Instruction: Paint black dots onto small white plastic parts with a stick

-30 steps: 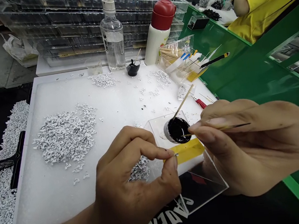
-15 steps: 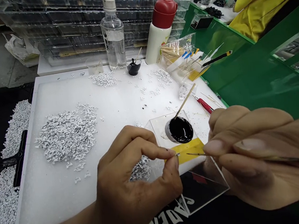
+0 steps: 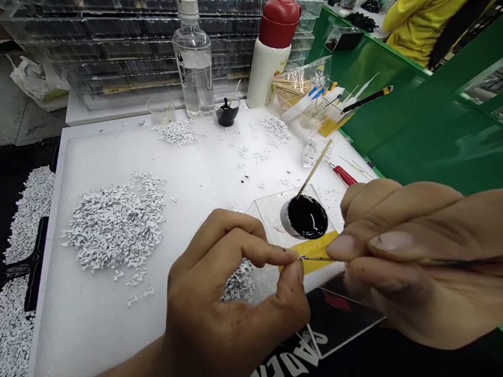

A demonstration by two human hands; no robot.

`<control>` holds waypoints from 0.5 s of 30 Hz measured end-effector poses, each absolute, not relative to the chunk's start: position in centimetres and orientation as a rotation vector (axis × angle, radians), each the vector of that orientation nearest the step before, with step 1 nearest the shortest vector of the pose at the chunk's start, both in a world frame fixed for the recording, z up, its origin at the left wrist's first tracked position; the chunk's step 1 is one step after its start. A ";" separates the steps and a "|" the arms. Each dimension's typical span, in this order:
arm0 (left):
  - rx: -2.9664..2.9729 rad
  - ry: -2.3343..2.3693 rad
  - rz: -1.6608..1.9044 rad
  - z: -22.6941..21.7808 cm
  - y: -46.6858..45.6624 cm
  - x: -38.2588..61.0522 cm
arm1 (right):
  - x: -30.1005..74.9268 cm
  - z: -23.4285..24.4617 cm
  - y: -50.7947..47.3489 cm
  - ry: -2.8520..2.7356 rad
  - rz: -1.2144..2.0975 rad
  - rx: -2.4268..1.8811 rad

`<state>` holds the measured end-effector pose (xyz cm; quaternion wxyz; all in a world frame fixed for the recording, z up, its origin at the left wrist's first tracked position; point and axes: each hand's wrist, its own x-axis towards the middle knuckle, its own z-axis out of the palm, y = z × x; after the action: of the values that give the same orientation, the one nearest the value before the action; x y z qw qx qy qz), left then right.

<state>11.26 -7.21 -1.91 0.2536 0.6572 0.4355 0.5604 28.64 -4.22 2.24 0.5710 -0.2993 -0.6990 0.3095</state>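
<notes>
The left hand point(image 3: 226, 291) pinches a tiny piece point(image 3: 301, 258) between thumb and forefinger, toward the tabletop's point(image 3: 50, 362) near right corner. The right hand point(image 3: 431, 260) pinches a fine brush point(image 3: 318, 259), lying nearly level, its tip just beside the piece.

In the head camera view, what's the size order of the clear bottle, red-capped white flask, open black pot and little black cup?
The clear bottle and red-capped white flask look about equal, so unranked. Then the open black pot, though nearness may flatter it. Smallest: the little black cup.
</notes>
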 end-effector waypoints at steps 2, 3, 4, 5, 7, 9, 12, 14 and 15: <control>1.785 1.183 1.519 -1.9 -7.2 11.3 | 28.7 2.2 -4.2 -1.645 0.733 -0.729; 1.785 1.183 1.518 -1.9 -7.2 11.3 | 28.7 2.2 -4.2 -1.640 0.736 -0.749; 1.785 1.185 1.515 -1.9 -7.2 11.3 | 28.7 2.1 -4.2 -1.637 0.740 -0.767; 1.785 1.187 1.514 -1.9 -7.3 11.3 | 28.8 2.0 -4.3 -1.635 0.743 -0.781; 1.782 1.188 1.518 -1.9 -7.3 11.2 | 28.9 1.8 -4.4 -1.638 0.743 -0.789; 1.781 1.184 1.524 -1.9 -7.3 11.2 | 29.1 1.7 -4.5 -1.655 0.750 -0.790; 1.790 1.181 1.529 -1.9 -7.3 11.2 | 29.1 1.7 -4.6 -1.667 0.753 -0.810; 1.798 1.180 1.525 -1.9 -7.3 11.2 | 28.9 1.8 -4.5 -1.665 0.752 -0.800; 1.801 1.176 1.525 -2.0 -7.3 11.2 | 28.8 1.9 -4.5 -1.667 0.744 -0.786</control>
<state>11.20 -7.29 -1.96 0.2496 0.6615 0.4317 0.5601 28.80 -4.50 1.86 0.5455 -0.3315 -0.7030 0.3137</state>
